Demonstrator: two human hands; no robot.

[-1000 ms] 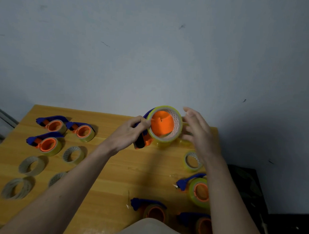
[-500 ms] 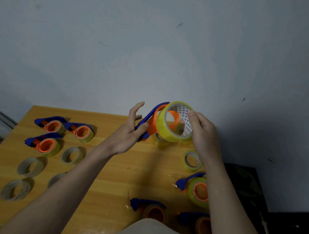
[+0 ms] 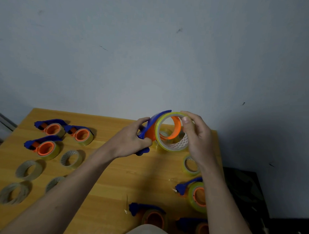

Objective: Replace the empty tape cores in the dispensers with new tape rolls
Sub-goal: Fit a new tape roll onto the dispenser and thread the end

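Above the far side of the table, my left hand [image 3: 132,140] grips a blue tape dispenser [image 3: 154,124] by its handle. Its orange hub [image 3: 176,128] points right. My right hand [image 3: 197,135] holds a yellowish clear tape roll [image 3: 168,145] with a white patterned core, its ring partly over the hub. Three loaded blue and orange dispensers [image 3: 47,147] lie at the far left. Grey empty cores [image 3: 28,169] lie at the near left.
The wooden table [image 3: 113,176] ends at a grey wall behind. A loose tape roll [image 3: 189,165] lies under my right wrist. Three more dispensers [image 3: 194,193] sit at the near right. A dark object [image 3: 242,188] stands beyond the table's right edge.
The roll was lifted off the hub and tilted, then brought back over it. My left hand closed its fingers around the dispenser handle and turned the hub toward the right.
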